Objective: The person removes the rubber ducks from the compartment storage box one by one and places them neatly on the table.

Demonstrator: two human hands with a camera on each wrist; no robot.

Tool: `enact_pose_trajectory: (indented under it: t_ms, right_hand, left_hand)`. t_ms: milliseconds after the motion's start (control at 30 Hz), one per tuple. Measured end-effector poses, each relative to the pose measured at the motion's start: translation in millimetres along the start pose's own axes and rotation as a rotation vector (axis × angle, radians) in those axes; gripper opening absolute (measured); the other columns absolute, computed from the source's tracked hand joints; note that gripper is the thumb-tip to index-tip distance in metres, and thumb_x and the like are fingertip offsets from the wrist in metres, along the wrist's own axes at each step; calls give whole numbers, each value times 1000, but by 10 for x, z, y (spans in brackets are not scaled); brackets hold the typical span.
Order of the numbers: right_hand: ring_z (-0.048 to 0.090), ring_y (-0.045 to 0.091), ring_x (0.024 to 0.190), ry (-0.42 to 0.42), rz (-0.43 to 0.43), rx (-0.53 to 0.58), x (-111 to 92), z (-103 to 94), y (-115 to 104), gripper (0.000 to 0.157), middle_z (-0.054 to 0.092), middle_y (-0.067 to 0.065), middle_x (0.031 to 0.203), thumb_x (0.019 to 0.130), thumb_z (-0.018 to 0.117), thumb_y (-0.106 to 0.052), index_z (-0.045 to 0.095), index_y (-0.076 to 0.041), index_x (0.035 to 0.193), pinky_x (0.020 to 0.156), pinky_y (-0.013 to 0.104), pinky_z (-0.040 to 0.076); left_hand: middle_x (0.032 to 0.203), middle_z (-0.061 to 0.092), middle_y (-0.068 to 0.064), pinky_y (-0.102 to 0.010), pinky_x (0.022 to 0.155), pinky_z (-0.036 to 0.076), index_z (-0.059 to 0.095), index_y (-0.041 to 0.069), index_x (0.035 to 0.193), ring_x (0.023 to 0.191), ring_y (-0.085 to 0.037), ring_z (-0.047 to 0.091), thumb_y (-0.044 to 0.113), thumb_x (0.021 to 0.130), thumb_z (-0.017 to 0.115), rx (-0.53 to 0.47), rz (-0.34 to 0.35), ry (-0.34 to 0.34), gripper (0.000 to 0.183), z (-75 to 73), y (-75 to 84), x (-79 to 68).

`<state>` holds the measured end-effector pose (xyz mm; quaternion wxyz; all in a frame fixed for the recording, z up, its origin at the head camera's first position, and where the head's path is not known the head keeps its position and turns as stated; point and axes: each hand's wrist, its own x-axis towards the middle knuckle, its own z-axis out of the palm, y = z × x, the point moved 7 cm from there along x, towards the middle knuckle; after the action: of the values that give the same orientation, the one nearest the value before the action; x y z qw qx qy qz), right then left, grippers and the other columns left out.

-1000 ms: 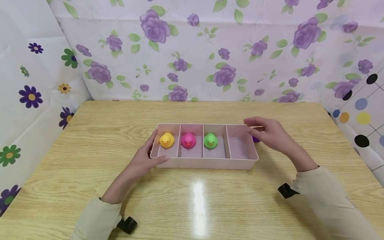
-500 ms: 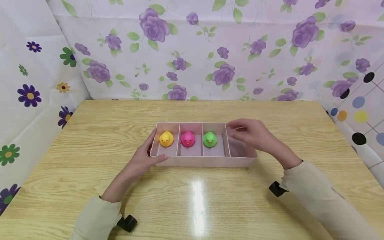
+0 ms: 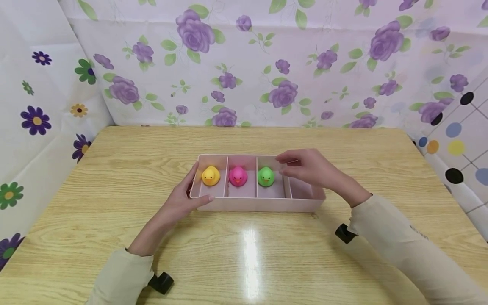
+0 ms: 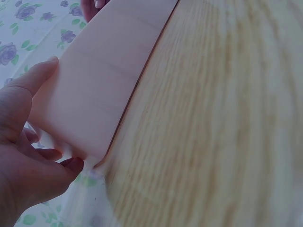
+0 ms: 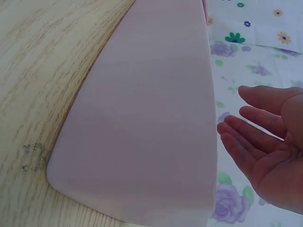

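Observation:
A pale pink box with a row of compartments stands on the table. From the left, a yellow duck, a pink duck and a green duck each sit in a compartment. My left hand grips the box's left end, thumb against the front wall and fingers round the side. My right hand is over the rightmost compartments, fingertips near the green duck's divider. In the right wrist view, nothing is in its loosely bent fingers. Part of the rightmost compartment is hidden beneath it.
The wooden table extends around the box. Behind it hangs a sheet with purple flowers. Each wrist carries a small black camera, the left one close to the table.
My right hand has moved left from the box's right end to over its right compartments. A purple thing beside that end no longer shows. My left hand keeps its grip.

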<state>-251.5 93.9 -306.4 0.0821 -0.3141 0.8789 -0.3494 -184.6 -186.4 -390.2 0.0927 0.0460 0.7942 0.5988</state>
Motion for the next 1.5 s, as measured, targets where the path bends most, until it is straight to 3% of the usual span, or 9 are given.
enact_pose_trajectory:
  t_ms: [267,567,800,967,1233,1500]
  right_hand:
    - [65,25,100,-50,2,-31,134,127,-42,29,69,15,108,88,69,-7,68,3,115,87,38,51]
    - [64,26,103,-139,-11,-46,236,313,-76,30,70,12,105,86,74,-12,70,1,113,90,40,50]
    - [60,20,87,-163,-14,-139,328,409,-99,22,68,5,91,85,74,-8,71,-3,106,82,37,51]
    - [49,17,70,-141,-40,-191,384,495,-118,15,57,1,74,82,75,-5,69,-4,96,65,30,42]
    - [49,18,70,-71,-22,-206,410,499,-110,12,57,0,69,77,74,2,72,-3,88,65,29,40]
    - [44,14,61,-23,-74,-218,417,509,-138,12,49,-3,60,75,73,3,66,-6,72,57,26,37]
  left_hand:
    - [160,8,-11,-50,108,28,4,25,157,142,-34,18,18,87,74,-7,-3,5,99,-8,9,-16]
    - [160,8,-11,-49,108,28,4,24,157,142,-33,19,18,87,73,-9,8,4,99,4,7,-4]
    - [160,8,-11,-50,108,28,4,24,157,141,-34,19,18,87,74,-16,9,3,99,0,-3,-4]
    - [160,8,-11,-49,109,26,4,23,157,142,-34,17,18,87,74,2,10,7,99,0,-5,1]
    - [160,8,-12,-48,109,27,5,23,157,141,-33,21,15,86,74,-23,14,5,100,22,3,9]
    - [160,7,-11,-48,109,27,4,24,157,142,-32,18,16,86,74,-27,11,7,100,5,8,-8]
